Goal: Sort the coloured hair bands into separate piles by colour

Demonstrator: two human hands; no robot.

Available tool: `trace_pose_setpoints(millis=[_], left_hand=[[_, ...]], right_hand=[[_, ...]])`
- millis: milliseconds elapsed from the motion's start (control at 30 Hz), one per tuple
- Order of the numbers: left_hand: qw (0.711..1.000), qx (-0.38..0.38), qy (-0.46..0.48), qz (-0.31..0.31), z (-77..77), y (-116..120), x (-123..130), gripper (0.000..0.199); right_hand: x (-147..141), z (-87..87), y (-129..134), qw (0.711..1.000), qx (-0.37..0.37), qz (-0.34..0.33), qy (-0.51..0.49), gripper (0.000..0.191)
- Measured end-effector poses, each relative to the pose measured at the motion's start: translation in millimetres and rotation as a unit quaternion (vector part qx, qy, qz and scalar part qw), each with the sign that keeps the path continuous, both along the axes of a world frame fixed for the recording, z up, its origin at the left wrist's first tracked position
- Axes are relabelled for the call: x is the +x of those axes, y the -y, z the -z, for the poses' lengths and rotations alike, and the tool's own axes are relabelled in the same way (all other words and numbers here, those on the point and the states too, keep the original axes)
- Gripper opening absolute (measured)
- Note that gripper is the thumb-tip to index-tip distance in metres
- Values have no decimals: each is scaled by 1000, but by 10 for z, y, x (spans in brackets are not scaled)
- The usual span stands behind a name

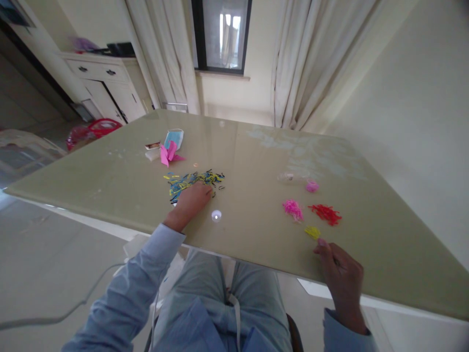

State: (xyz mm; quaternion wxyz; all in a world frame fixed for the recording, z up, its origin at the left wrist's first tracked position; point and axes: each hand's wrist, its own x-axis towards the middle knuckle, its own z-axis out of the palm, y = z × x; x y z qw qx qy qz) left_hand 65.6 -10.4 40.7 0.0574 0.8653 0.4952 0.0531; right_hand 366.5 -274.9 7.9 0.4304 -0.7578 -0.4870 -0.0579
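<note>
My left hand [194, 198] rests on the near side of a mixed pile of small thin loops [196, 178] in blue, yellow and black, possibly paper clips or small bands. Its fingers are curled down and together; their tips are hidden. At the table's near right, my right hand [340, 266] is closed in a pinch beside a small yellow heap [312, 232]. Whatever sits between thumb and finger is too small to make out. Beyond it lie a pink heap [293, 210] and a red heap [325, 214] of similar thin pieces.
A clear round piece [216, 215] lies right of my left hand. Farther back are a pink folded paper shape [170, 154], a blue face mask [174, 138], a clear tube-like container [291, 177] and a small pink round thing [311, 186]. The table's [252, 244] near edge runs before my lap.
</note>
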Motion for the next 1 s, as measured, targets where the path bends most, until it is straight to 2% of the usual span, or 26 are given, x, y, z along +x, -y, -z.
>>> trace_pose_setpoints(millis=[100,167,233,300,333,367,433,467,533,633,700,767,900,1000], left_hand=[[1000,10,4,-11,-29,-24,19,31],[999,19,40,-26,-38,-24,4,26],[989,17,141,-48,-55,18,-27,20],[948,-33,306,-78,-96,123,-65,14],[908,-82,400,-93,-129,198,-82,14],[852,-146,490,-109,-168,285,-94,18],[709,-286,635,-115,-256,469,-92,22],[640,-350,675,-110,-296,555,-73,21],[528,-442,719,-95,-351,697,8,16],[404,-536,736,-95,-366,836,215,11],[342,-591,724,-100,-356,905,364,10],[312,-629,705,-100,-357,971,483,8],[319,-653,682,-84,-400,1085,583,3],[314,-666,673,-76,-434,1135,597,3]], right_hand=[[-4,5,4,1000,-2,8,0,52],[-1,14,9,1000,-4,5,-2,52],[7,23,12,1000,-6,-1,-4,52],[15,27,13,1000,-8,-2,-3,53],[18,28,12,1000,-8,-1,-1,53],[19,27,10,1000,-8,0,0,53],[17,26,5,1000,-7,2,4,53],[15,26,1,1000,-7,3,7,52],[10,31,-6,1000,-6,4,12,51],[7,42,-14,1000,-5,2,13,50],[5,43,-16,1000,-2,-2,13,50],[-1,35,-17,1000,-1,-6,16,50],[-22,11,-18,1000,-2,-8,11,49],[-31,11,-16,1000,-5,-3,9,48]])
